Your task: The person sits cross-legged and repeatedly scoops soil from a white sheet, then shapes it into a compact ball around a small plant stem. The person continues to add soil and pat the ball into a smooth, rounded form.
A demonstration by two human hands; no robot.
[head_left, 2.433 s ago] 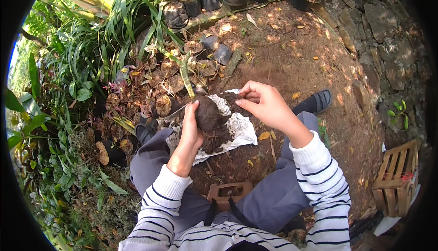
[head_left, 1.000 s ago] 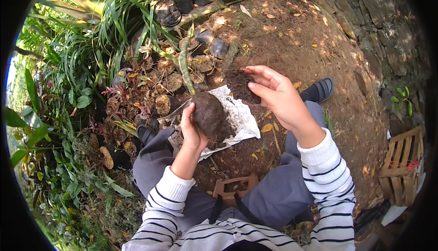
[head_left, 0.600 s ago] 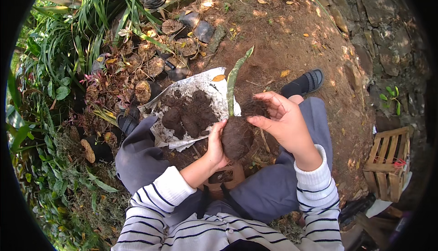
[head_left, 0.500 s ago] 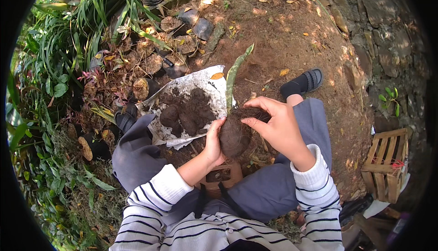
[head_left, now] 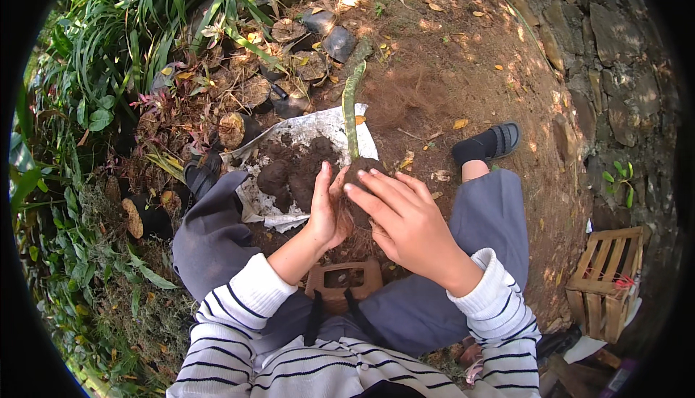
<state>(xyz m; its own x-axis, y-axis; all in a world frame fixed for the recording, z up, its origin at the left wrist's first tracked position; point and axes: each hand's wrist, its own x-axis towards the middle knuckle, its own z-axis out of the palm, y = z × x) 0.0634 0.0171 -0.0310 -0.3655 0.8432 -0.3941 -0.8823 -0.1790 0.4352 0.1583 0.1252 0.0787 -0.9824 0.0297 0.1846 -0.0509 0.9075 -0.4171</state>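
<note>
I am seated on a low brown stool [head_left: 340, 291] over bare earth. A dark ball of soil [head_left: 360, 174] with one long green leaf [head_left: 351, 108] standing up from it sits between my palms. My left hand [head_left: 326, 210] cups its left side, and my right hand [head_left: 405, 221] presses over its right and front, fingers spread. Just beyond lies a white sheet [head_left: 333, 123] carrying several dark clumps of soil [head_left: 289, 174].
Small black pots and dry husks [head_left: 289, 58] crowd the ground beyond the sheet, with green plants [head_left: 87, 108] on the left. My sandalled foot [head_left: 489, 145] rests at the right. A stone wall [head_left: 615, 72] and a wooden crate [head_left: 604, 282] stand further right.
The soil ball came off the white sheet toward my lap, then rose slightly. My right hand, open above it before, now presses against the ball.
</note>
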